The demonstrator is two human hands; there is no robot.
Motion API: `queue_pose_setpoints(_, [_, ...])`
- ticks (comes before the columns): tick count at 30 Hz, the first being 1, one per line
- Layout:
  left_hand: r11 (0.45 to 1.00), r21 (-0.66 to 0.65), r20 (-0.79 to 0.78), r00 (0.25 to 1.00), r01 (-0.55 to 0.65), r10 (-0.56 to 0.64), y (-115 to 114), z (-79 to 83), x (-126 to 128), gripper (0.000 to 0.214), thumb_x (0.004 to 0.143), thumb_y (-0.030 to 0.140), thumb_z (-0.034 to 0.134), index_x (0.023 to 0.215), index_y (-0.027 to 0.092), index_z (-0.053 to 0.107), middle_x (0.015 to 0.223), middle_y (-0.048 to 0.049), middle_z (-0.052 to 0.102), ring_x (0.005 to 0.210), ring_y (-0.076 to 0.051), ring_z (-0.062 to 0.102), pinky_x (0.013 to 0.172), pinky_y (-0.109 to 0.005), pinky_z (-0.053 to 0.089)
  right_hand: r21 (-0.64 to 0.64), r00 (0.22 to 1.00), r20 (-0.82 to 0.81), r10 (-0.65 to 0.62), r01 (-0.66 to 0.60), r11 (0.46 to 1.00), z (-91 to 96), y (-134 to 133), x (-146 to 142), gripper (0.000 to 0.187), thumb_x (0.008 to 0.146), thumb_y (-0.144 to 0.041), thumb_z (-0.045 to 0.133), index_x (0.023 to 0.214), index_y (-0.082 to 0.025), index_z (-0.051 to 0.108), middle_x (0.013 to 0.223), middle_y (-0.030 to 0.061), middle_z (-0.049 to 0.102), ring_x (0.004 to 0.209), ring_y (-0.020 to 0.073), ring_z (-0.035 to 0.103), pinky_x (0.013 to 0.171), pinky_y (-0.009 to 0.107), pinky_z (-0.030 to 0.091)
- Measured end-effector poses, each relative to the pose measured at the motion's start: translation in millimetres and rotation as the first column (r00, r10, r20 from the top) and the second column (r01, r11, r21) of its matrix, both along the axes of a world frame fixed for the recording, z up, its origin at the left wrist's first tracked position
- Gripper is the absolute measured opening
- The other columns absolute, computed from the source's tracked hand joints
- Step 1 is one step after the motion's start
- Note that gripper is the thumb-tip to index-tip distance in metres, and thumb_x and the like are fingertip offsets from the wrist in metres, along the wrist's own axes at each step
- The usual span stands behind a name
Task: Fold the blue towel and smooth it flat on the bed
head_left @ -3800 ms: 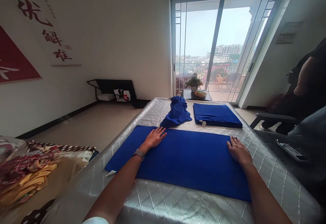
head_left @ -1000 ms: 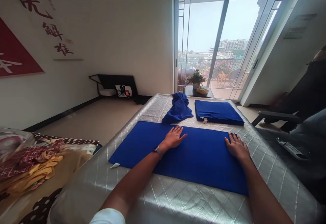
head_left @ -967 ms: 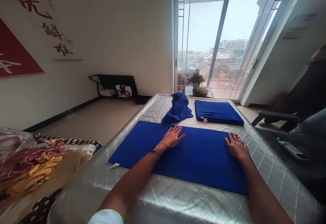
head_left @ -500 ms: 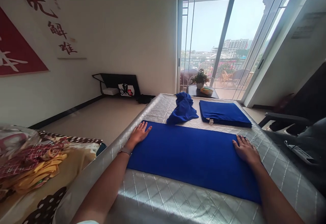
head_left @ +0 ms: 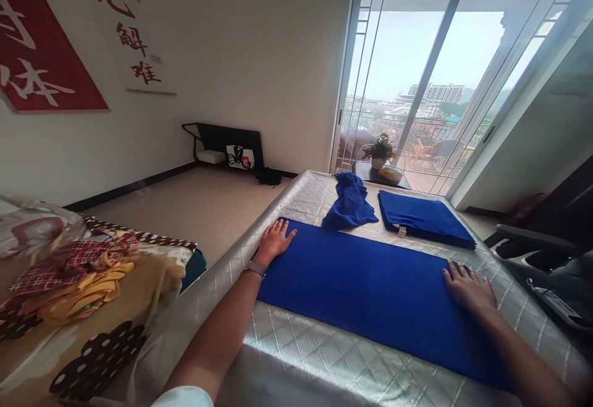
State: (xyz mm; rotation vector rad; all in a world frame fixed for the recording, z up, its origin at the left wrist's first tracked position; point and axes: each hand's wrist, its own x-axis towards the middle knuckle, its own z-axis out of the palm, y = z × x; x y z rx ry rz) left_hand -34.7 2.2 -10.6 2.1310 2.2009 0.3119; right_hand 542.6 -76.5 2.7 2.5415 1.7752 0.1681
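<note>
A long folded blue cloth (head_left: 370, 299) lies flat across the silver quilted cover (head_left: 319, 345). My left hand (head_left: 275, 240) rests palm down on its far left corner, fingers spread, with a band on the wrist. Toward the far right corner, my right hand (head_left: 470, 286) is laid flat with fingers apart. Beyond the cloth sits a crumpled blue cloth (head_left: 351, 203). To the right of that is a neatly folded blue stack (head_left: 424, 217) with a white tag (head_left: 401, 231) at its near edge.
At the left, a patterned bedspread (head_left: 162, 283) holds heaped clothes (head_left: 88, 286). A small table with a potted plant (head_left: 378, 151) stands by the glass door. A black chair armrest (head_left: 532, 238) flanks the right side. A printed bag (head_left: 239, 157) is by the wall.
The whole view has shifted, so the bed and cloths appear farther right. Both hands stay flat on the blue cloth at about the same places.
</note>
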Motion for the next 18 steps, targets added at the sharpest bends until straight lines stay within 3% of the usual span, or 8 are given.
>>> queue_pose_setpoints(3, [1.000, 0.000, 0.004, 1.000, -0.003, 0.003, 1, -0.7, 1, 0.079, 0.100, 0.066, 0.014, 0.157, 0.014, 0.029, 0.164, -0.0125, 0.022, 0.152, -0.025, 0.020, 0.123, -0.044, 0.011, 0.042, 0.991, 0.130, 0.006, -0.011, 0.999, 17.5, -4, -40, 0.061, 0.097, -0.031, 0.022, 0.148, -0.008, 0.047, 0.156, 0.0168, 0.040, 0.147, 0.0324, 0.031, 0.121, 0.055, 0.014])
queue_pose_setpoints(5, [1.000, -0.004, 0.001, 1.000, -0.003, 0.003, 2, -1.7, 1, 0.079, 0.100, 0.066, 0.015, 0.157, 0.014, 0.029, 0.164, -0.0123, 0.021, 0.152, -0.026, 0.019, 0.123, -0.044, 0.012, 0.095, 0.982, 0.151, 0.115, -0.130, 0.987, 24.0, -8, -83, 0.059, 0.098, -0.028, 0.023, 0.148, -0.006, 0.046, 0.155, 0.0180, 0.043, 0.147, 0.0299, 0.030, 0.122, 0.051, 0.012])
queue_pose_setpoints(9, [1.000, 0.003, -0.011, 1.000, -0.007, 0.007, 4, -4.2, 1, 0.077, 0.100, 0.065, 0.016, 0.157, 0.014, 0.029, 0.164, -0.0111, 0.021, 0.152, -0.026, 0.019, 0.123, -0.044, 0.012, 0.072, 0.909, -0.003, 0.417, -0.416, 0.907, 21.0, -19, -178, 0.065, 0.102, -0.043, 0.017, 0.156, -0.011, 0.033, 0.161, 0.0094, 0.033, 0.151, 0.0233, 0.023, 0.123, 0.044, 0.014])
queue_pose_setpoints(12, [1.000, 0.006, -0.015, 1.000, -0.007, 0.007, 4, -4.6, 1, 0.076, 0.101, 0.064, 0.017, 0.157, 0.014, 0.029, 0.164, -0.0106, 0.021, 0.152, -0.025, 0.019, 0.123, -0.044, 0.012, 0.044, 0.832, -0.124, 0.541, -0.540, 0.841, 12.0, -25, -224, 0.071, 0.101, -0.052, 0.010, 0.158, -0.013, 0.026, 0.164, 0.0062, 0.023, 0.153, 0.0190, 0.014, 0.124, 0.041, 0.010])
queue_pose_setpoints(15, [1.000, -0.008, -0.016, 1.000, -0.004, 0.003, 3, -2.9, 0, 0.076, 0.101, 0.064, 0.017, 0.158, 0.014, 0.028, 0.164, -0.0102, 0.021, 0.152, -0.025, 0.019, 0.123, -0.044, 0.012, -0.002, 0.836, -0.199, 0.512, -0.523, 0.853, 4.7, -26, -230, 0.076, 0.100, -0.058, 0.006, 0.159, -0.015, 0.022, 0.166, 0.0042, 0.018, 0.153, 0.0182, 0.010, 0.125, 0.042, 0.008])
queue_pose_setpoints(18, [1.000, -0.010, -0.023, 1.000, 0.008, -0.008, 1, -0.9, 0, 0.075, 0.102, 0.062, 0.018, 0.158, 0.014, 0.028, 0.164, -0.0104, 0.022, 0.152, -0.025, 0.019, 0.124, -0.043, 0.012, -0.036, 0.867, -0.193, 0.459, -0.474, 0.880, -0.2, -26, -200, 0.076, 0.099, -0.060, 0.007, 0.160, -0.017, 0.017, 0.166, 0.0017, 0.014, 0.153, 0.0179, 0.008, 0.125, 0.043, 0.006])
